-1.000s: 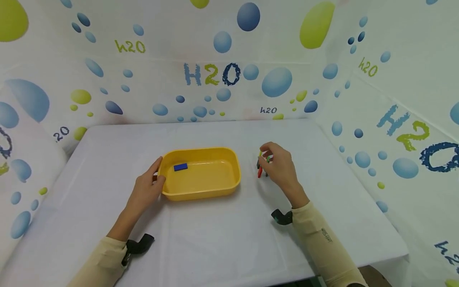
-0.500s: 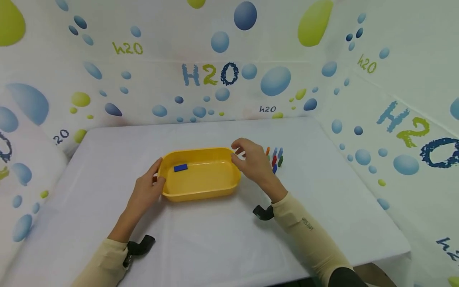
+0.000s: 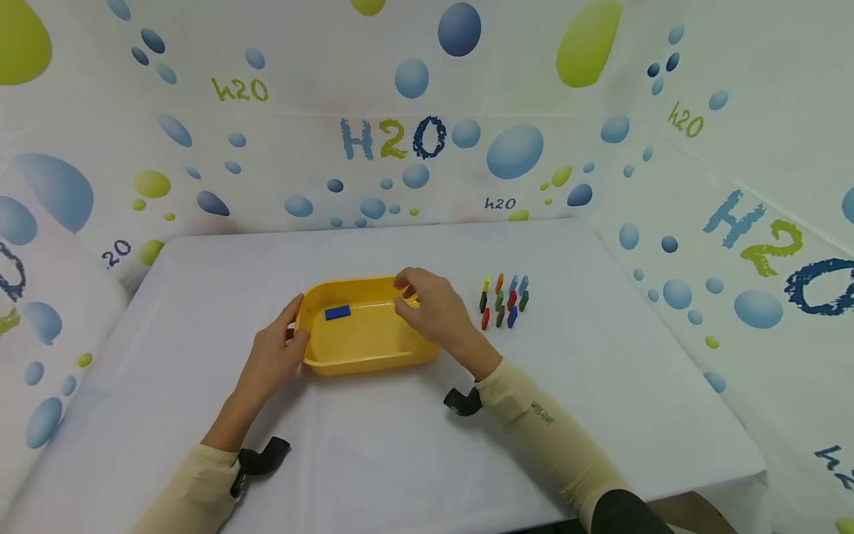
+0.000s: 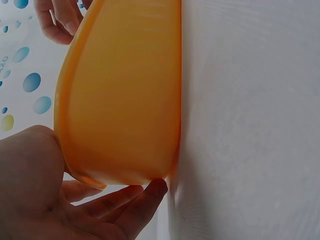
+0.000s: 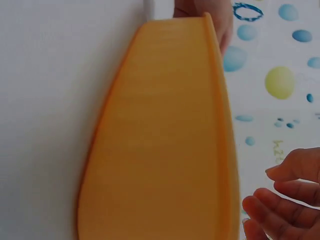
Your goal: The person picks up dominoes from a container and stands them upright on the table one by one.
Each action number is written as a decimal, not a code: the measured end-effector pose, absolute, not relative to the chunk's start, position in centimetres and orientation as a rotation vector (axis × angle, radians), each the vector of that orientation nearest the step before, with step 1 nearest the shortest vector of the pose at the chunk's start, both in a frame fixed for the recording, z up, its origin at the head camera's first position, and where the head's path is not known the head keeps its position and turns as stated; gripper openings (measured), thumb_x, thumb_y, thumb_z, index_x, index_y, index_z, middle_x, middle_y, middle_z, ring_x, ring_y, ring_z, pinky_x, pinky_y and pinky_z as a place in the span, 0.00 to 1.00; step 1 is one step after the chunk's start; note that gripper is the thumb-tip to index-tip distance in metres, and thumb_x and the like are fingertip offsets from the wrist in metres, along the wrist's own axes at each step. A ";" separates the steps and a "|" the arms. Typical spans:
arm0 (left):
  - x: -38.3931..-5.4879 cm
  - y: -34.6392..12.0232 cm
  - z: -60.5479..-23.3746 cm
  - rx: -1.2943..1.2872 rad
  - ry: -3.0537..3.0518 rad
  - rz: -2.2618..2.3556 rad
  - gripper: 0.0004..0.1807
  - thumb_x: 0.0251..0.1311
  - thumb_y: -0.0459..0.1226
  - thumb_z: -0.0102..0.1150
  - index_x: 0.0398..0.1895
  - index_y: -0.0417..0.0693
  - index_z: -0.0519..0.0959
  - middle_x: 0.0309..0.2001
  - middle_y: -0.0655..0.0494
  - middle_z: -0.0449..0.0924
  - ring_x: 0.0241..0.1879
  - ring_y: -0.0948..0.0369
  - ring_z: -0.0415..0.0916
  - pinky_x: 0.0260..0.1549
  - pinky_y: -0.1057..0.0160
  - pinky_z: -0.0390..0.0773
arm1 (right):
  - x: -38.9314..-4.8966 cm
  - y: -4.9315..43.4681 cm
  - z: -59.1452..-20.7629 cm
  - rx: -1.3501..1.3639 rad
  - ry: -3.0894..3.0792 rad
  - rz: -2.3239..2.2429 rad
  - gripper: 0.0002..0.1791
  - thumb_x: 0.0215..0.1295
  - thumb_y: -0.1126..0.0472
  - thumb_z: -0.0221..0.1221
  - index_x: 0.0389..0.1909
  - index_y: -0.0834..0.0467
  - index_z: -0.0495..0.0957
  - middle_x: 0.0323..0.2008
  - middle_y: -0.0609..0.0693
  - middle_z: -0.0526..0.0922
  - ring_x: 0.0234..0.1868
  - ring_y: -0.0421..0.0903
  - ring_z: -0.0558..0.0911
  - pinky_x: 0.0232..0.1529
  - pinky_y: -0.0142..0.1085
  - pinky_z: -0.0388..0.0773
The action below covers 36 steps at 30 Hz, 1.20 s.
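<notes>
A shallow yellow tray [image 3: 367, 360] sits on the white cloth, with one small blue block [image 3: 337, 312] lying flat inside, towards its left end. At that end my left hand [image 3: 276, 346] grips the tray, thumb at the rim and fingertips against the outer wall, as the left wrist view shows. Over the tray's right part hangs my right hand [image 3: 434, 311], fingers loosely bent. A gap shows between its thumb and fingers in the right wrist view, and nothing is held there. To its right, small coloured blocks [image 3: 500, 300] stand upright in rows.
A white-clothed table [image 3: 373, 452] lies under everything. Patterned white sheets [image 3: 300, 133] with bubbles and lettering rise behind it and at both sides. The standing blocks are close together, a short way right of the tray.
My right hand has moved left from the standing blocks to above the tray, uncovering the rows. My left hand keeps its grip, and the blue block lies where it was.
</notes>
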<state>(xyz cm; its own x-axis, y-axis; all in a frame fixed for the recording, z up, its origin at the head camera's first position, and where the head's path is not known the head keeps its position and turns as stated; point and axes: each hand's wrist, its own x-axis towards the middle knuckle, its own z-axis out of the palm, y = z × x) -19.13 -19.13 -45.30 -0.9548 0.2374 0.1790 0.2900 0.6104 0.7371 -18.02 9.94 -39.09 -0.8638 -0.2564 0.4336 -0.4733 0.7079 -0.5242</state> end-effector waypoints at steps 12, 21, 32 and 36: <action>-18.9 -19.1 -45.1 -0.492 -2.759 -1.259 0.36 0.75 0.34 0.44 0.84 0.41 0.52 0.70 0.28 0.66 0.60 0.33 0.74 0.50 0.39 0.82 | -18.8 7.3 -40.1 0.668 -2.721 0.833 0.15 0.69 0.63 0.66 0.53 0.64 0.81 0.48 0.55 0.86 0.46 0.49 0.84 0.46 0.32 0.80; -18.8 -18.9 -45.0 -0.472 -2.771 -1.264 0.36 0.74 0.34 0.45 0.83 0.41 0.52 0.70 0.28 0.66 0.60 0.32 0.74 0.51 0.39 0.82 | -19.4 5.0 -40.2 0.713 -2.870 0.748 0.16 0.70 0.61 0.64 0.56 0.61 0.82 0.51 0.53 0.85 0.48 0.46 0.83 0.48 0.30 0.80; -18.9 -19.1 -45.2 -0.497 -2.762 -1.278 0.35 0.75 0.33 0.45 0.83 0.41 0.52 0.70 0.27 0.66 0.60 0.31 0.75 0.51 0.39 0.81 | -20.9 1.4 -40.9 0.806 -2.994 0.519 0.20 0.72 0.58 0.65 0.62 0.59 0.78 0.52 0.49 0.85 0.44 0.41 0.77 0.53 0.29 0.77; -18.9 -19.1 -45.2 -0.511 -2.750 -1.266 0.35 0.75 0.33 0.45 0.83 0.39 0.53 0.69 0.27 0.67 0.59 0.31 0.76 0.50 0.38 0.82 | -21.4 0.8 -41.7 0.845 -3.047 0.458 0.19 0.76 0.59 0.61 0.63 0.57 0.77 0.52 0.46 0.83 0.45 0.40 0.77 0.53 0.28 0.76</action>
